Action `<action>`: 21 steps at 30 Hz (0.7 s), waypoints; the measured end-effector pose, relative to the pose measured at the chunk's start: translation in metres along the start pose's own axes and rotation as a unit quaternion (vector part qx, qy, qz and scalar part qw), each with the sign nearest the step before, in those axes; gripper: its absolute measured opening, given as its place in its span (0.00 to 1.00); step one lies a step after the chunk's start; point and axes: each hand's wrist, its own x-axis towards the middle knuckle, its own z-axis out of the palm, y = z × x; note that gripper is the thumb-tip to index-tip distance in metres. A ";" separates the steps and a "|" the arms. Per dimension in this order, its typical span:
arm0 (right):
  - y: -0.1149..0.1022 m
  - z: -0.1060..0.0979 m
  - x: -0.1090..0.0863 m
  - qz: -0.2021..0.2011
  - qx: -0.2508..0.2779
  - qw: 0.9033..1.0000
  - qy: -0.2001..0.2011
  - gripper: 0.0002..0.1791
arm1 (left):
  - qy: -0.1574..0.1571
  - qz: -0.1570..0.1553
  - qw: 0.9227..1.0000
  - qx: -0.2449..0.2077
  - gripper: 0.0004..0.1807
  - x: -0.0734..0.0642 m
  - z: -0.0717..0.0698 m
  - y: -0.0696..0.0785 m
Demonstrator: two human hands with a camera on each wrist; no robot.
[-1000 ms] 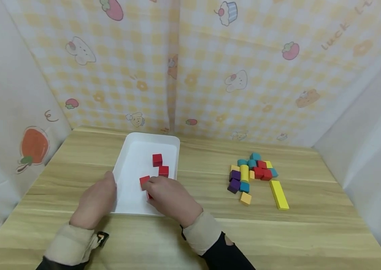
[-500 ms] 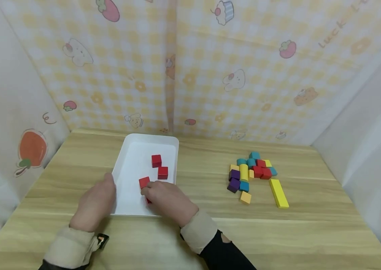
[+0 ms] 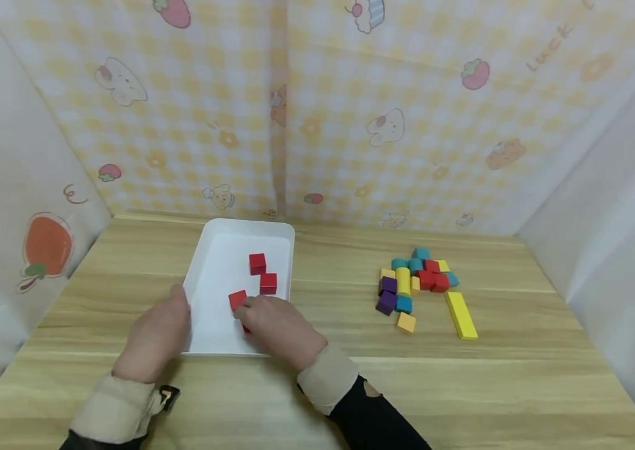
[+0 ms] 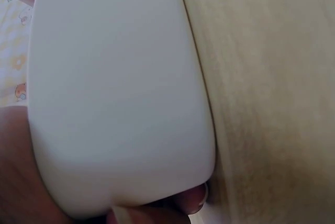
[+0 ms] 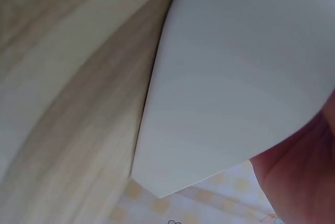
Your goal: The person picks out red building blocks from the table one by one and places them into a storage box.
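A white tray lies on the table with red cubes in it. Two of them, one red cube and another red cube, lie toward the tray's right side. My left hand grips the tray's left wall; in the left wrist view its fingers wrap around the tray's end. My right hand reaches over the tray's front right, fingers curled around a mostly hidden red cube. Just beyond its fingertips is a further red cube. The tray wall hides the right fingertips in the right wrist view.
Right of the tray, blocks lie clustered: red cubes, purple cubes, a yellow cylinder, blue pieces and an orange cube. A long yellow block lies beside them. A patterned curtain stands behind the table.
My right hand has shifted slightly toward the tray's front with the partly hidden cube. My left hand stays at the tray's wall. The head view has shifted a little.
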 end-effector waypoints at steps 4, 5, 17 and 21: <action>0.000 -0.001 0.001 0.005 -0.003 1.000 -0.005 0.03 | -0.008 -0.007 1.000 0.000 0.05 0.001 -0.001 0.001; 0.000 -0.001 0.001 0.006 -0.004 1.000 -0.007 0.03 | -0.009 -0.006 1.000 0.001 0.05 0.001 -0.001 0.001; 0.002 -0.025 -0.007 0.001 0.033 0.999 -0.018 0.15 | -0.011 -0.003 1.000 -0.002 0.06 -0.001 -0.006 -0.001; 0.015 -0.038 -0.022 0.018 0.067 0.998 0.000 0.16 | -0.009 -0.001 1.000 -0.008 0.06 -0.001 -0.004 0.000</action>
